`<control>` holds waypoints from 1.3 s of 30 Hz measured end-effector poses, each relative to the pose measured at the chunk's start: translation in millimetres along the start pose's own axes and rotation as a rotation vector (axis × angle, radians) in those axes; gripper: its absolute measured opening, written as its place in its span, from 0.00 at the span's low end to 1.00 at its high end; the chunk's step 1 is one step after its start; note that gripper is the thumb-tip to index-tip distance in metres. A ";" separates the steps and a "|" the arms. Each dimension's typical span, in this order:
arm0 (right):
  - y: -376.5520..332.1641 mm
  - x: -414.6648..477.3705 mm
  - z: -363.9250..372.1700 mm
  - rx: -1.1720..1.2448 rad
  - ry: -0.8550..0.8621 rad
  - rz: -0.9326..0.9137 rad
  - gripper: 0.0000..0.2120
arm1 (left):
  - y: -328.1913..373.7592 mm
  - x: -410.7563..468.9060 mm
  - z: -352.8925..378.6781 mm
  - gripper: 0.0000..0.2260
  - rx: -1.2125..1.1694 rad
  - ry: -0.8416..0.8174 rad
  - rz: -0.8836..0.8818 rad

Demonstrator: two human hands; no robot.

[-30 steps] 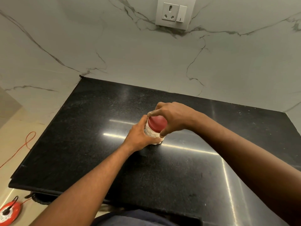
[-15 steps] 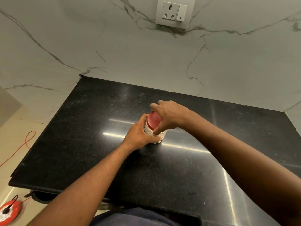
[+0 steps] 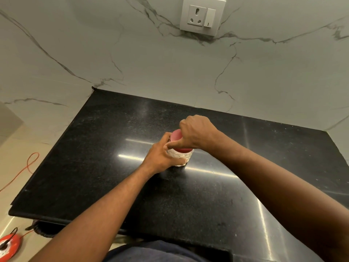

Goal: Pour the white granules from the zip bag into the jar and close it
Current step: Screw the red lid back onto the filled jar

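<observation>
A small clear jar (image 3: pixel 181 156) filled with white granules stands upright in the middle of the black counter (image 3: pixel 94 167). A red lid (image 3: pixel 176 138) sits on top of it. My left hand (image 3: pixel 160 157) wraps the jar's left side and holds it on the counter. My right hand (image 3: pixel 196 133) covers the lid from above and the right, fingers curled over it and thumb pressed along its front edge. No zip bag is in view.
A marble wall with a white socket and switch (image 3: pixel 202 17) rises behind the counter. To the left, on the floor, lie an orange cable (image 3: pixel 28 165) and a red cable reel (image 3: pixel 8 246). The counter's front edge is near my body.
My right hand has turned on the lid, its wrist rotating so the knuckles now point away and the thumb lies across the front. The jar and my left hand stayed in place.
</observation>
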State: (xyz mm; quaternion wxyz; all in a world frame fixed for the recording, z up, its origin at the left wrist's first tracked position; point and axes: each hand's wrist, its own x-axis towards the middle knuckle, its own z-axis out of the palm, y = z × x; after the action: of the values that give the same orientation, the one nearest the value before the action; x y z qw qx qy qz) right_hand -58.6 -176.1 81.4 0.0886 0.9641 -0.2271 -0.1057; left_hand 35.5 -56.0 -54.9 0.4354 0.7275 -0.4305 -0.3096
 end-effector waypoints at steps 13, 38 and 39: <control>-1.0 4.0 4.3 0.110 -0.050 0.013 0.36 | 1.8 -1.7 -0.9 0.40 -0.016 0.009 -0.017; 1.8 -11.5 -4.0 0.177 -0.205 -0.331 0.33 | 11.4 -5.4 -3.7 0.40 0.031 0.014 -0.023; 1.2 -9.2 0.5 0.145 -0.126 -0.313 0.30 | 12.0 -5.6 -3.8 0.40 0.030 0.017 -0.017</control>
State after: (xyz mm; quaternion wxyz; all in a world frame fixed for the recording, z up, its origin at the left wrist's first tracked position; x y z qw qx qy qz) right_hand -67.3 -173.0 82.7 -0.0129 0.9830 -0.0864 -0.1616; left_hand 31.9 -52.7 -42.0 0.4255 0.7401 -0.4253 -0.3006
